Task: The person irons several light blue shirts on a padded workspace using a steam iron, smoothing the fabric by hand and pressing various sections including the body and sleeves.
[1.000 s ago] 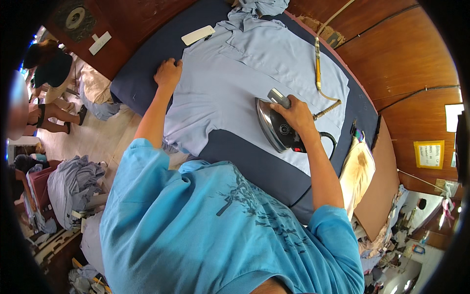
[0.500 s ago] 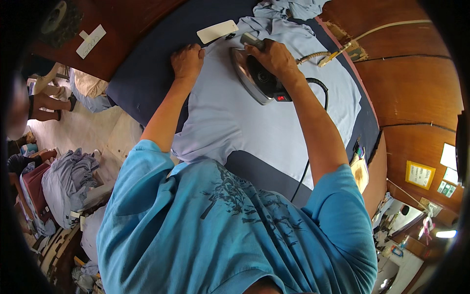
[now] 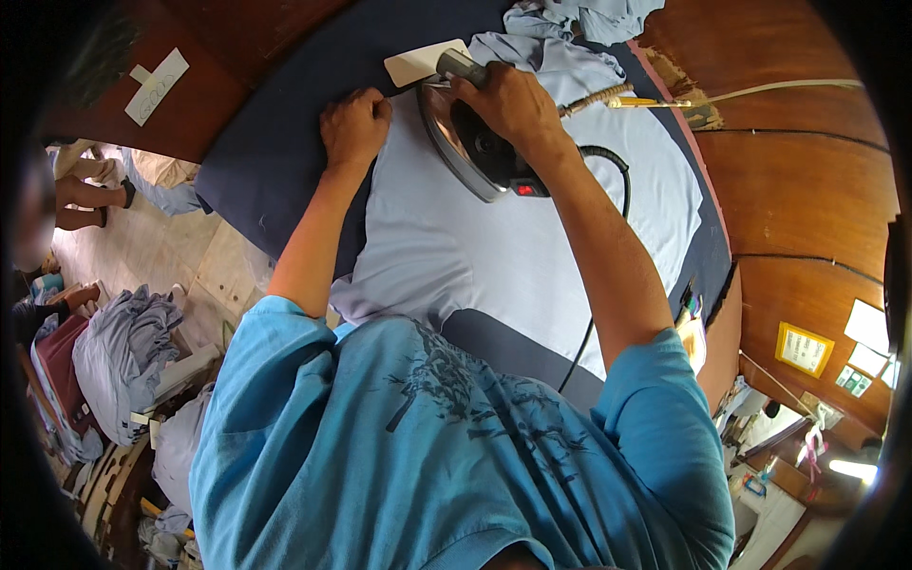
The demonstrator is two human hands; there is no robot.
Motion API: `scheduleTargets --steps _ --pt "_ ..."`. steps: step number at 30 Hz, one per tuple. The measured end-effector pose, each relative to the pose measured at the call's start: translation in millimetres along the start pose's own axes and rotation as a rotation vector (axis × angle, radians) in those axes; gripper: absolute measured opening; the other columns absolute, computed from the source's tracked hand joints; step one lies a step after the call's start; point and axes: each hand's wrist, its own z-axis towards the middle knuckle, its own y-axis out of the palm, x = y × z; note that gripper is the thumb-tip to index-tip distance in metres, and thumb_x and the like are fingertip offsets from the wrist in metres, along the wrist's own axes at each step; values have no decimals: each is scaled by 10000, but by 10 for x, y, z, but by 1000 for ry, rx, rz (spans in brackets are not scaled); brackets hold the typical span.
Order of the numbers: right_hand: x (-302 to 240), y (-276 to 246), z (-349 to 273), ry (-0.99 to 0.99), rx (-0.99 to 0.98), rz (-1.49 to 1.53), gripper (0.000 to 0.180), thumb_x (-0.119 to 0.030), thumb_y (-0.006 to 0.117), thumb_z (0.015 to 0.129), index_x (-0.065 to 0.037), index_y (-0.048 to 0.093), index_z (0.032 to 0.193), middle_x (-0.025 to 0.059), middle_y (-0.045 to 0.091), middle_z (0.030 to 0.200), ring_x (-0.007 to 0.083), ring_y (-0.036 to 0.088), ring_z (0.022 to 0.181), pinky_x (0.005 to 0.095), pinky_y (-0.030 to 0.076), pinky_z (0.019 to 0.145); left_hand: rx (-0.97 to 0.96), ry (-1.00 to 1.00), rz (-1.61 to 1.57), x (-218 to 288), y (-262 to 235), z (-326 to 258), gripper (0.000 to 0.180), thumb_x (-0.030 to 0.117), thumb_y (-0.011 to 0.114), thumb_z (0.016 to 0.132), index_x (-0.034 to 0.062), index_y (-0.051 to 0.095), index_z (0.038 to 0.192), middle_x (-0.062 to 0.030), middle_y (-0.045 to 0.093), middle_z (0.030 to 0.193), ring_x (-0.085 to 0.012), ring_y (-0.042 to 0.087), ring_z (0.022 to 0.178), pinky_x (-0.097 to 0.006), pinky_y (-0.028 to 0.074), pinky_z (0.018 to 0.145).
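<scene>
A light blue garment (image 3: 413, 218) lies spread over the dark padded ironing surface (image 3: 275, 152). My right hand (image 3: 513, 106) is closed round the handle of an electric iron (image 3: 465, 142), which rests on the garment's upper part with a small red light lit at its heel. From the iron run a black cord and a braided hose. My left hand (image 3: 354, 128) is curled closed at the garment's left edge, knuckles up; its fingertips are hidden, so what they hold cannot be made out. Just beyond the iron lies a white card (image 3: 426, 63).
Crumpled light blue cloth (image 3: 598, 17) is bunched at the far edge. A wooden panel wall (image 3: 798, 180) stands on the right, with a pale hose (image 3: 760, 90) reaching the board. Grey clothes (image 3: 128, 356) are piled at the lower left. Another person's legs (image 3: 90, 195) show at far left.
The iron in my right hand has slid a little to the left across the garment, nearer the white card. My left hand remains at the garment's left edge.
</scene>
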Motion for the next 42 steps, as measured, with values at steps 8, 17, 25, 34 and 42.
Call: scheduleTargets --steps 8,17,25,34,42 --pt "-42 7 -1 8 -70 9 572 -545 540 797 -12 620 988 191 656 833 351 638 816 397 497 746 -30 256 193 -38 -26 423 232 216 512 849 159 631 1039 -34 580 1099 -252 539 1026 -443 390 902" --pt "-95 -27 -62 -41 -41 -34 580 -544 539 805 8 628 956 202 652 787 337 647 787 385 509 704 -105 36 145 82 -179 124 201 259 534 855 161 633 1000 1 551 1147 -229 483 1109 -495 347 937" --pt "-77 82 102 -40 -20 -36 547 -514 543 801 3 639 950 207 652 843 346 641 820 409 509 727 -29 14 97 -1 -71 -9 137 212 587 812 112 655 875 7 546 1182 -243 471 1125 -439 339 962" --pt "-47 65 63 -49 -59 30 557 -541 559 775 -10 643 922 206 651 843 348 635 834 417 500 743 35 67 2 -98 -30 -6 123 206 603 804 113 661 860 9 558 1155 -234 481 1112 -408 331 976" --pt "188 -199 -829 58 -186 82 514 -497 580 774 -7 614 926 227 632 764 379 625 749 423 489 690 10 -5 9 -15 -37 49 168 215 604 810 130 622 953 15 543 1179 -224 481 1119 -434 326 967"
